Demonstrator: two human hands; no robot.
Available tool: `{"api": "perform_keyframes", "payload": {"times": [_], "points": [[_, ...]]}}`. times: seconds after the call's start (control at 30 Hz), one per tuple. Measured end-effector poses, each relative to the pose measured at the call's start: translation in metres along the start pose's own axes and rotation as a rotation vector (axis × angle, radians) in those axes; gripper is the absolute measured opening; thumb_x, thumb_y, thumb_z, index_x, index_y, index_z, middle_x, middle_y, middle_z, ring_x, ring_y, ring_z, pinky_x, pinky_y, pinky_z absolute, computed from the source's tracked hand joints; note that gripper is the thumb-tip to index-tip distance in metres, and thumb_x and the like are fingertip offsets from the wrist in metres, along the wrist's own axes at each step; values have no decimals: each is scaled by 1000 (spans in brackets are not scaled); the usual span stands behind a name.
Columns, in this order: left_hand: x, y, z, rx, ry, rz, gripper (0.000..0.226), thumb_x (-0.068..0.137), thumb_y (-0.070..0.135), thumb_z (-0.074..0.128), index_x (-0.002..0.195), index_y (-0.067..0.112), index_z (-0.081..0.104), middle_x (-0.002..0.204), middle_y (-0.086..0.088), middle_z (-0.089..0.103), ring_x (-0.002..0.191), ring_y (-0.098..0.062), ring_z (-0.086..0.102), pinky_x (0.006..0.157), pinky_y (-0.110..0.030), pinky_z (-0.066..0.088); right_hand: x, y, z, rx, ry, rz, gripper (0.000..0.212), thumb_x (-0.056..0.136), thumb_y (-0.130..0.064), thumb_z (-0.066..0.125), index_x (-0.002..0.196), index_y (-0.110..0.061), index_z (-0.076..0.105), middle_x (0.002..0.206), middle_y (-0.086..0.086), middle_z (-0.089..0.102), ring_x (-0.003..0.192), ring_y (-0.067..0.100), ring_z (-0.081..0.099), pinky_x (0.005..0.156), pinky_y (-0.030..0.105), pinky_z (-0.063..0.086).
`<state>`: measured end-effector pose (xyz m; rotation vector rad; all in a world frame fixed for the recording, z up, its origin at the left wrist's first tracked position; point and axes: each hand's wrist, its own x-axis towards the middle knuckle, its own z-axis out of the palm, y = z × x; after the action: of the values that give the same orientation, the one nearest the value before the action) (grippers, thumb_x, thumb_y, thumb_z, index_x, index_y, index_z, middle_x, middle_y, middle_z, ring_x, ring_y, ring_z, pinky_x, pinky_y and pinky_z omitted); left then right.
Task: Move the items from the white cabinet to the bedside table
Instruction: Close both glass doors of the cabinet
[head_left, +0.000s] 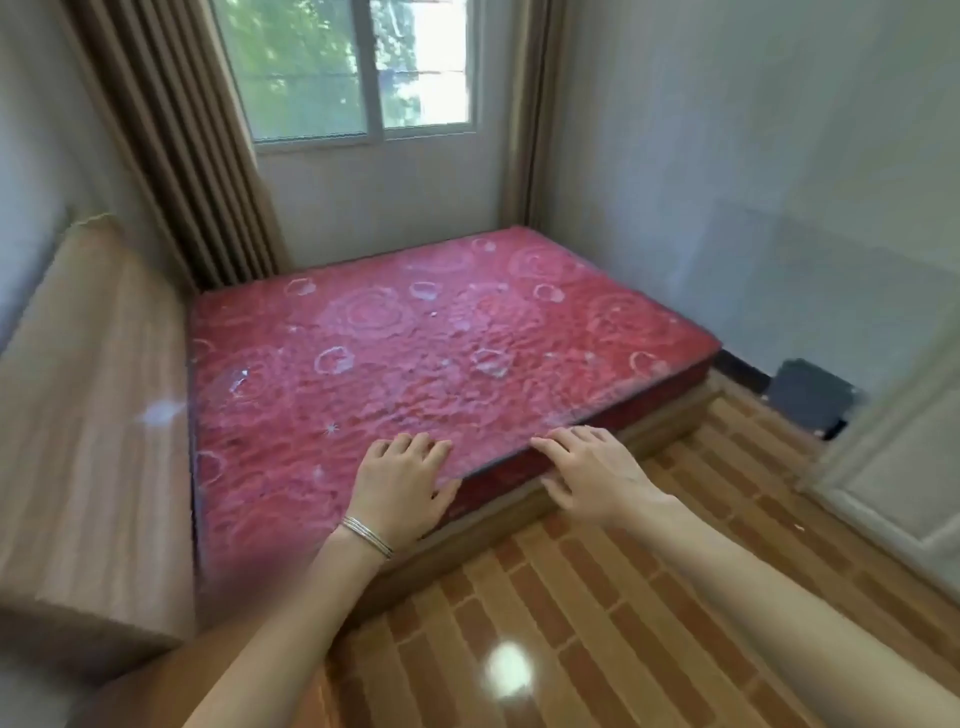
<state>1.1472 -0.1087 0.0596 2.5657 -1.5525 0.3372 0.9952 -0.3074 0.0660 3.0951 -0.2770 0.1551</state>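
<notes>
Mattress (415, 338) edge: left grip (400, 488), right grip (592, 483) empty.

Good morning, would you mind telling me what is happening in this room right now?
A person holds both hands out, palms down, in front of the near edge of a bare red mattress. The left hand, with bangles on its wrist, and the right hand hold nothing. No items to move and no bedside table are in view. A white panelled door, perhaps the cabinet, shows at the right.
</notes>
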Motion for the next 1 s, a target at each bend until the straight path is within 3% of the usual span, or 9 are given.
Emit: {"api": "perform_keyframes", "payload": {"times": [0.27, 0.6, 0.77, 0.87, 1.0], "points": [[85, 232, -5, -172, 105, 468, 48, 78, 46, 41, 109, 19, 66, 98, -1, 66, 91, -24, 62, 78, -39, 48, -214, 126, -44, -64, 41, 496, 56, 87, -34, 48, 139, -18, 36, 139, 3, 44, 130, 19, 37, 109, 38, 25], [94, 531, -16, -332, 170, 830, 51, 77, 47, 41, 115, 20, 62, 109, 0, 64, 102, -22, 60, 89, -40, 47, -468, 225, -92, -141, -14, 827, 57, 92, -33, 44, 144, -18, 25, 147, 3, 32, 135, 19, 28, 112, 35, 18], [105, 617, -31, -350, 222, 905, 48, 78, 44, 61, 120, 21, 58, 114, -1, 63, 106, -23, 58, 92, -41, 44, -537, 262, -120, -166, -16, 892, 56, 90, -31, 46, 141, -16, 29, 145, 4, 35, 132, 20, 30, 111, 35, 21], [121, 646, -41, -358, 252, 914, 47, 81, 46, 51, 121, 21, 58, 114, -2, 63, 107, -23, 57, 91, -41, 44, -552, 287, -137, -191, 3, 901, 56, 89, -29, 46, 141, -15, 30, 145, 5, 35, 132, 22, 31, 110, 35, 20], [146, 668, -42, -328, 285, 933, 47, 84, 46, 56, 124, 22, 56, 117, -1, 62, 109, -21, 57, 93, -40, 43, -552, 319, -149, -223, 45, 893, 55, 88, -27, 48, 140, -14, 33, 143, 5, 38, 130, 23, 34, 108, 36, 23]]}}
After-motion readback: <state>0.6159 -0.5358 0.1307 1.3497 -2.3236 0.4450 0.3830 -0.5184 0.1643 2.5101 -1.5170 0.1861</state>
